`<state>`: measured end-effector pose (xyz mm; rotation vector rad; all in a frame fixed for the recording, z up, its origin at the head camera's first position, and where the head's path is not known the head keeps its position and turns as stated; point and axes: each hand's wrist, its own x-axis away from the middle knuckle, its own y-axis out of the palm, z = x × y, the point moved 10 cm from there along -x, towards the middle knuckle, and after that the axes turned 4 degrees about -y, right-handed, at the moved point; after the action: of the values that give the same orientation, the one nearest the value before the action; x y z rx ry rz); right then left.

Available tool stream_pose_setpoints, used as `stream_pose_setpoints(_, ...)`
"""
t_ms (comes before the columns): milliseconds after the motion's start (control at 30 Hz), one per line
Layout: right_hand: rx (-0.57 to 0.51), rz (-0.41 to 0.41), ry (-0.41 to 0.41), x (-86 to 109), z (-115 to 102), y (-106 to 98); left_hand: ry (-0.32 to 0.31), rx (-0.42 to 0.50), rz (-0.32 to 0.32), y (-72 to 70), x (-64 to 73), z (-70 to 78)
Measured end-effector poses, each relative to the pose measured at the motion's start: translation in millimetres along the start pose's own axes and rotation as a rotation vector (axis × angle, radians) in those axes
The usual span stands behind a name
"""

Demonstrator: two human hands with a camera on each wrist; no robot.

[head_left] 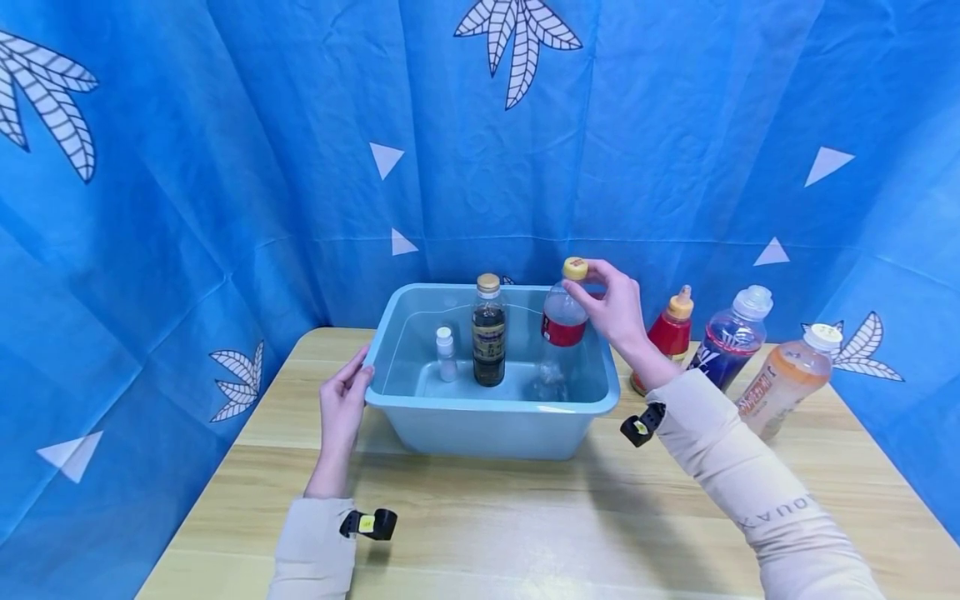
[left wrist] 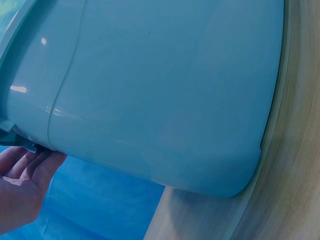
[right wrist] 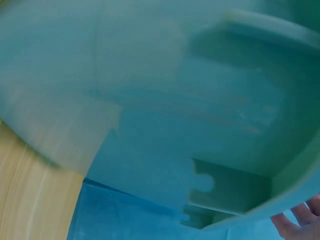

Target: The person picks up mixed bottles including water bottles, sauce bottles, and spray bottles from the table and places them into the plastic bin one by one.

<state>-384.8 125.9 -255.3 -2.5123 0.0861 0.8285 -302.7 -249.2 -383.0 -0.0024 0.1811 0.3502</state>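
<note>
My left hand [head_left: 345,396] grips the left rim of a light blue plastic basin [head_left: 491,432]; in the left wrist view its fingers [left wrist: 42,167] curl up beneath the rim. With thumb and fingers, my right hand [head_left: 615,304] pinches a clear plastic bottle [head_left: 564,310] by the neck, just under its yellow cap. That bottle has a red label and is upright, its lower part inside the basin's right end. Also inside the basin stand a dark glass bottle [head_left: 489,333] with a gold cap and a small white-capped bottle [head_left: 446,354].
Right of the basin stand a red squeeze bottle [head_left: 670,329] with an orange nozzle, a purple-blue bottle [head_left: 727,337] and a peach-coloured bottle [head_left: 787,379], partly behind my right arm. A blue curtain [head_left: 480,167] hangs behind the wooden table [head_left: 480,517].
</note>
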Motion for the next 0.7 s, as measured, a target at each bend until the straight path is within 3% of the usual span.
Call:
stream_pose_setpoints(133, 0.001, -0.010, 0.001, 1.1, 4, 4, 0.028, 0.040, -0.004, -10.8, -20.9, -40.0)
stream_pose_setpoints(167, 0.001, -0.015, 0.001, 1.4, 5, 5, 0.036, 0.077, -0.023, -9.8, -19.0, -37.6)
stream_pose_setpoints(333, 0.011, -0.031, 0.042, 2.8, 14, 10, 0.038, 0.074, -0.032, -9.5, -20.0, -39.5)
stream_pose_setpoints(467, 0.002, -0.032, 0.060, 1.8, 19, 13, 0.029, 0.015, -0.005, -10.4, -20.5, -38.6)
stream_pose_setpoints(533, 0.001, -0.033, 0.064, 0.7, 20, 14, 0.038, 0.031, -0.019, -9.3, -18.8, -35.3)
stream_pose_setpoints(700, -0.002, -0.036, 0.071, -2.1, 23, 19, 0.031, 0.015, -0.018, -13.1, -26.8, -50.6)
